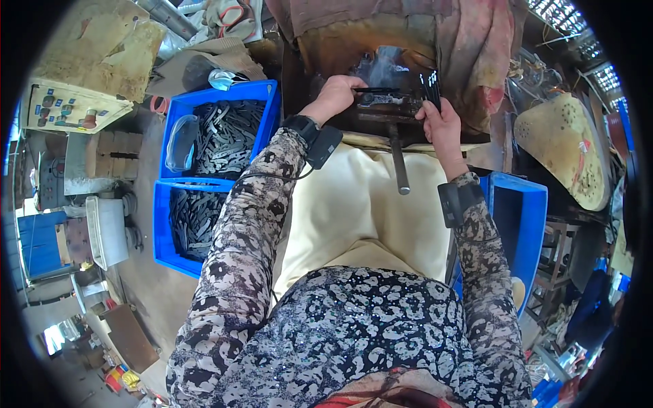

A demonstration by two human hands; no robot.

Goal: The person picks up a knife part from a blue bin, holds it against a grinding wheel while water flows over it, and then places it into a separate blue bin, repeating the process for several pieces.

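At the work spot in front of me, my left hand (332,99) is closed with a thin dark metal strip (377,90) at its fingertips. The strip reaches right, over a dark metal fixture (381,100) with a pale shiny patch. A thick metal bar handle (397,160) juts from this fixture toward my lap. My right hand (442,129), just right of the fixture, grips an upright bundle of thin dark strips (431,88) with bright tips. The exact kind of strip cannot be made out.
Two blue bins (274,112) at my left hold many dark metal pieces; a clear container (182,143) sits in the farther one. Another blue bin (527,187) stands at my right. Stained cloth (476,54) hangs around the work spot. A control box (75,109) is far left.
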